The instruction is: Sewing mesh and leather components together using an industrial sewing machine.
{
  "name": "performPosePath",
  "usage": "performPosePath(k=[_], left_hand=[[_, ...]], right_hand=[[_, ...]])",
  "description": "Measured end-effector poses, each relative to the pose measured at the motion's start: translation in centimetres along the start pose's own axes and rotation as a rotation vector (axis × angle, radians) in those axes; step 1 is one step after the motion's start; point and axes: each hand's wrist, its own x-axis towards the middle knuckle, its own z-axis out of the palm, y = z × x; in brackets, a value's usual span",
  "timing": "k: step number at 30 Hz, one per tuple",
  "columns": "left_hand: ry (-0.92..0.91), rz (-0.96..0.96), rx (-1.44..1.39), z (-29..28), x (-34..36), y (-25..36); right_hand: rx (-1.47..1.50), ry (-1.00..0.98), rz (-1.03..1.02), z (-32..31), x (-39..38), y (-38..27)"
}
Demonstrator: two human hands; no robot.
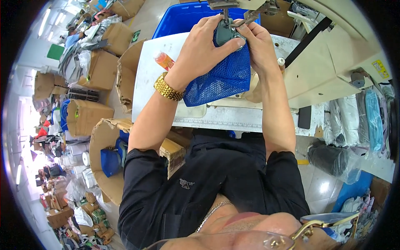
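Note:
A blue mesh piece [221,83], like a small bag, hangs toward me from the sewing machine's needle area [226,18]. Its far end lies at the grey metal plate [224,34] beneath the presser foot. My left hand [199,52], below a gold watch, holds the mesh from the left, its thumb stretched across the top beside the plate. From the right, my right hand [260,43] pinches the mesh's edge close to the foot. Several of its fingertips are hidden behind the machine parts and the cloth.
An orange-capped bottle [164,60] lies on the white worktable [146,83] left of my wrist. Behind the table stands a blue bin [175,21]. The machine's cream body [316,79] fills the right side. Cardboard boxes [106,162] crowd the left.

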Motion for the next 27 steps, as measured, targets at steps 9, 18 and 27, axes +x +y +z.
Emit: performPosePath(k=[9,18,27], left_hand=[[-0.096,0.007,-0.076,-0.5,0.8,-0.7],[-0.265,-0.059,-0.293,-0.7,2.0,-2.4],[-0.373,-0.082,-0.329,-0.9,2.8,-2.9]], right_hand=[[0.064,0.011,0.037,0.0,0.2,0.2],[-0.271,-0.019,-0.394,1.6,-2.6,-3.1],[-0.888,0.239,-0.617,-2.2,-8.3,-15.8]])
